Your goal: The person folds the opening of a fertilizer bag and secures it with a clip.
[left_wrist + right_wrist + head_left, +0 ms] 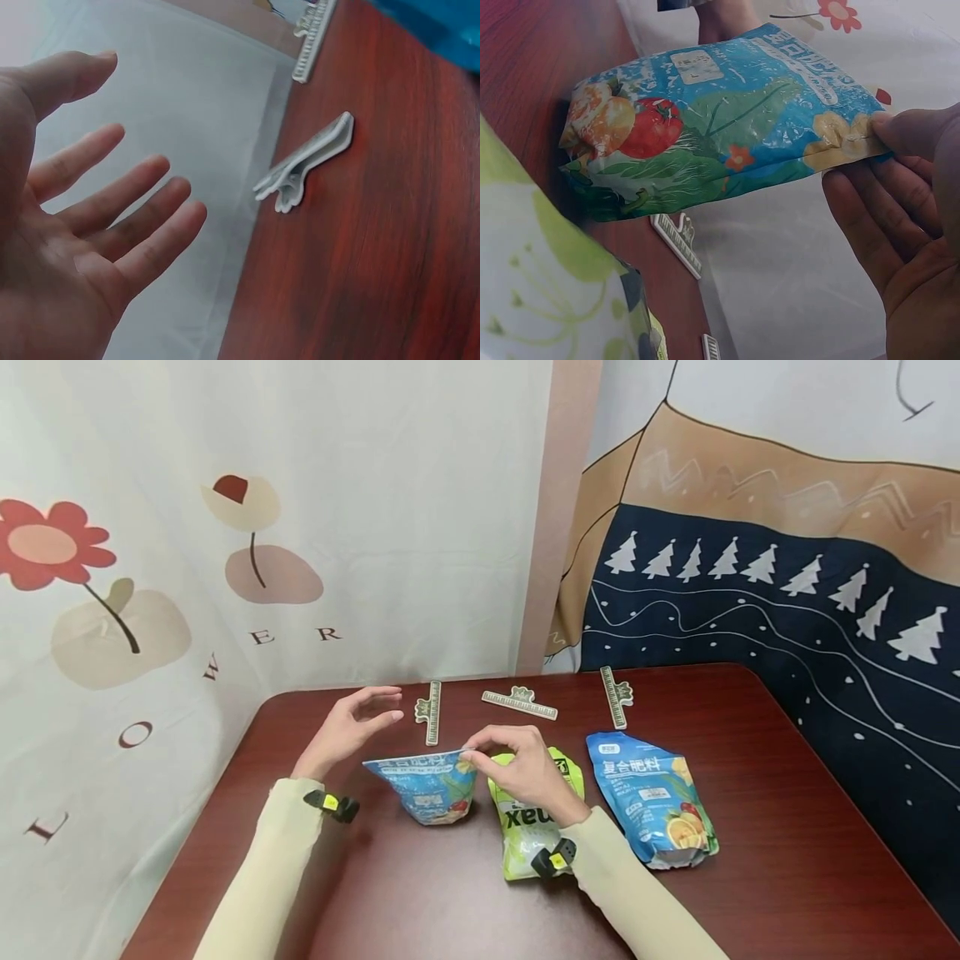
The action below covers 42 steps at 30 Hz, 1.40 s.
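Pouch (pixel 431 793), the leftmost blue one, stands on the counter (pixel 420 902) beside the green bag (pixel 525 843), one top corner pinched in my right grip (pixel 531 770). My left grip (pixel 347 728), spread and holding nothing, hangs near a clip (pixel 432 714). Held by that single corner, it could twist or tip if I pull sideways, or slip if the pinch loosens.

A blue compound-fertilizer pouch (pixel 429 793), printed with a tomato, stands on the table (pixel 420 893), its top corner pinched by the right hand (pixel 527 768); whether it is sealed is hard to tell. Beyond lies a long pale clip (pixel 432 714).
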Available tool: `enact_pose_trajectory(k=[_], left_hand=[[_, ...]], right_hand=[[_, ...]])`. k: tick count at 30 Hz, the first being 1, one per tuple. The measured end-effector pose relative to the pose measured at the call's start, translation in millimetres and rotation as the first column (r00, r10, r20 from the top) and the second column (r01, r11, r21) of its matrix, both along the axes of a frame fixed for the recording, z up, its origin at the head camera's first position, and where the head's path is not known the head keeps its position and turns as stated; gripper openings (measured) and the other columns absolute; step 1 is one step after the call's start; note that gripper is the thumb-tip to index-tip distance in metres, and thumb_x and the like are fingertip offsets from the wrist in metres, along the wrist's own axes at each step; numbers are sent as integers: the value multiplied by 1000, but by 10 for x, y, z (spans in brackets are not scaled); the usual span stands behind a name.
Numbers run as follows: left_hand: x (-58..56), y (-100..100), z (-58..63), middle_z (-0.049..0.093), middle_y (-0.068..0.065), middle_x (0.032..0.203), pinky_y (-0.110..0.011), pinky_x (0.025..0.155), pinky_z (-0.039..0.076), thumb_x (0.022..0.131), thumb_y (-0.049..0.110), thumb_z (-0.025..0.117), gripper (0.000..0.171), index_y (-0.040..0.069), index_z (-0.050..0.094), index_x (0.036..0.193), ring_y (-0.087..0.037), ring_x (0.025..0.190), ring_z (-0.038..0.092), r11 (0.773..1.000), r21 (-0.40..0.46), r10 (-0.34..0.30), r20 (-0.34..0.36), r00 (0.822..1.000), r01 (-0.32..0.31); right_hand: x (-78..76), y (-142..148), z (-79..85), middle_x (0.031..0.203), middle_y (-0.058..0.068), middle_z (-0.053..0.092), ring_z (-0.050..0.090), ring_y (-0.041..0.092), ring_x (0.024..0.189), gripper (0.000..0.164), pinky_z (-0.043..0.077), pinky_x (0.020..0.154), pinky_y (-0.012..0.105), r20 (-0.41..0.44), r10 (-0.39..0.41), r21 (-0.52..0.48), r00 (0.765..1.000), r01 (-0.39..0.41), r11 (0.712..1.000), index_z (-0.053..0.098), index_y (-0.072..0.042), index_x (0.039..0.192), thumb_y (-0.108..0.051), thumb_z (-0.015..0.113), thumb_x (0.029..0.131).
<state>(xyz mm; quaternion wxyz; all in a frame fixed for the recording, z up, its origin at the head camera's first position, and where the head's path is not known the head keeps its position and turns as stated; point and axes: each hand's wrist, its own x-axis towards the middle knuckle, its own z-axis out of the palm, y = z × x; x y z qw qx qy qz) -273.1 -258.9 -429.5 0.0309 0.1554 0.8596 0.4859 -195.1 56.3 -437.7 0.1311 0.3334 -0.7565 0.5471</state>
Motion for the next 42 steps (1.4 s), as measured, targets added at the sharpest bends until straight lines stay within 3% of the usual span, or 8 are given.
enact_pose_trajectory(k=[5, 8, 15, 21, 32, 42], left_hand=[[-135, 45, -8, 59, -12, 147, -54, 110, 48, 95, 43, 72, 60, 18, 53, 147, -33, 138, 55, 999, -48, 14, 38, 999, -12], [-213, 88, -17, 56, -14, 149, -57, 112, 45, 95, 47, 72, 65, 18, 50, 149, -35, 139, 53, 997, -78, 18, 53, 998, -13], [-388, 193, -80, 57, -16, 147, -57, 112, 44, 93, 55, 70, 74, 17, 46, 151, -35, 136, 55, 984, -176, 26, 111, 993, -6], [-506, 252, -171, 60, -18, 142, -56, 110, 46, 98, 47, 66, 68, 9, 46, 151, -36, 131, 58, 968, -251, 23, 116, 993, 7], [-626, 319, -321, 61, -23, 139, -55, 107, 49, 101, 39, 64, 62, 0, 50, 148, -38, 127, 60, 940, -341, 35, 99, 994, 1], [-669, 343, -377, 69, -22, 122, -49, 93, 55, 100, 36, 66, 49, -3, 64, 129, -32, 106, 67, 889, -454, 92, 57, 994, -56]], right_hand=[[2, -1, -6, 92, -6, 78, 71, 6, 88, 5, 60, 81, 28, 0, -6, 8, 1000, 6, 1000, 77, -21, 99, -22, 73, 97], [3, 0, -8, 92, -7, 78, 71, 6, 88, 5, 60, 80, 28, -1, -9, 8, 1000, 9, 1000, 77, -21, 99, -22, 73, 97], [8, -2, -15, 92, -7, 77, 71, 5, 84, 4, 60, 76, 26, 30, 0, -3, 1000, 0, 1000, 77, -21, 99, -22, 73, 97], [4, -13, -17, 92, -5, 77, 72, 6, 83, 4, 61, 73, 26, 35, 7, -17, 999, -6, 1000, 77, -20, 99, -21, 73, 97], [18, -22, -8, 92, -4, 77, 73, 6, 82, 4, 62, 73, 27, 51, 16, -28, 999, -15, 999, 77, -19, 99, -19, 74, 96], [35, -22, 8, 91, -6, 77, 73, 5, 81, 4, 62, 73, 27, 65, -6, -17, 998, 7, 1000, 76, -20, 98, -19, 75, 95]])
